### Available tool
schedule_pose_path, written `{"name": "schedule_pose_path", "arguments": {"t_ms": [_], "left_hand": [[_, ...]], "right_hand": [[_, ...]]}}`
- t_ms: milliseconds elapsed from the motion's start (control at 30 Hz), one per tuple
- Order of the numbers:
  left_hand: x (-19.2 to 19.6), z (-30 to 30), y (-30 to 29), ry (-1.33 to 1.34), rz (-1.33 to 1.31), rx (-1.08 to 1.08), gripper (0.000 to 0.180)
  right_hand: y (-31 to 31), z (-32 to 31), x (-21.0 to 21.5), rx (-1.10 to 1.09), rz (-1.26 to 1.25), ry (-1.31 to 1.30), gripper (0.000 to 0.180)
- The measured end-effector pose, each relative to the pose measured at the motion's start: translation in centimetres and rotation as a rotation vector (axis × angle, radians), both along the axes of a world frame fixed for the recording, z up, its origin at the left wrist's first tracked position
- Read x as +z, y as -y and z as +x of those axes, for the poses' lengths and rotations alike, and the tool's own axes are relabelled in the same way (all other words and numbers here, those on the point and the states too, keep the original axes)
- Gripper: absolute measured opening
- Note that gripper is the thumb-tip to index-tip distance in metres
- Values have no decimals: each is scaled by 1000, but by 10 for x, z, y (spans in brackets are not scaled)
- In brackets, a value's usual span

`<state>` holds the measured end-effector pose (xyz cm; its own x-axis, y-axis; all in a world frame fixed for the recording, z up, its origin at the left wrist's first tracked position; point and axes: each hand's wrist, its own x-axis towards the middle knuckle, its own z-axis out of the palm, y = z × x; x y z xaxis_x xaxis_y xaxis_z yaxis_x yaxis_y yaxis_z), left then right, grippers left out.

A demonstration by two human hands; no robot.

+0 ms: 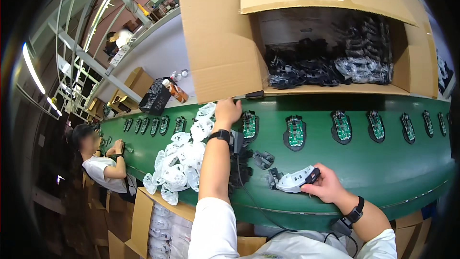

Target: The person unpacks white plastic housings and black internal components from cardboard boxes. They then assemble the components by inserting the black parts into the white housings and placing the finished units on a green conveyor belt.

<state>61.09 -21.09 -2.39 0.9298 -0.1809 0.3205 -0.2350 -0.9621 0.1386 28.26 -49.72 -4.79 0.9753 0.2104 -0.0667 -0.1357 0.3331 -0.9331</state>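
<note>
My right hand [328,185] grips a white shell with a dark end [296,179], shaped like a computer mouse cover, tilted over the green work surface. Beside its left end is a small dark plastic part [274,179], and another dark part [263,159] lies just beyond. My left hand [228,111] reaches to the far edge of the green surface, between a pile of white plastic shells [184,156] and a black base with a green circuit board [249,126]. Its fingers are mostly hidden, so I cannot make out whether they hold anything.
Several black bases with circuit boards [295,132] stand in a row along the green surface [311,163]. A large open carton [215,43] with dark parts stands behind. Nearby are a bottle [175,91] and a black bin [154,97]. A person [103,163] works at the left.
</note>
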Motion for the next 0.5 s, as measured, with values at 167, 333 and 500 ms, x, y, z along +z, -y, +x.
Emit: {"name": "schedule_pose_path", "arguments": {"t_ms": [167, 333, 500], "left_hand": [[20, -21, 13, 1, -89, -120, 42], [59, -144, 52, -209, -706, -391, 28], [66, -308, 71, -175, -505, -737, 41]], "right_hand": [[3, 1, -5, 24, 6, -6, 38], [2, -7, -1, -129, 98, 35, 44], [-1, -16, 14, -95, -650, 584, 51]]}}
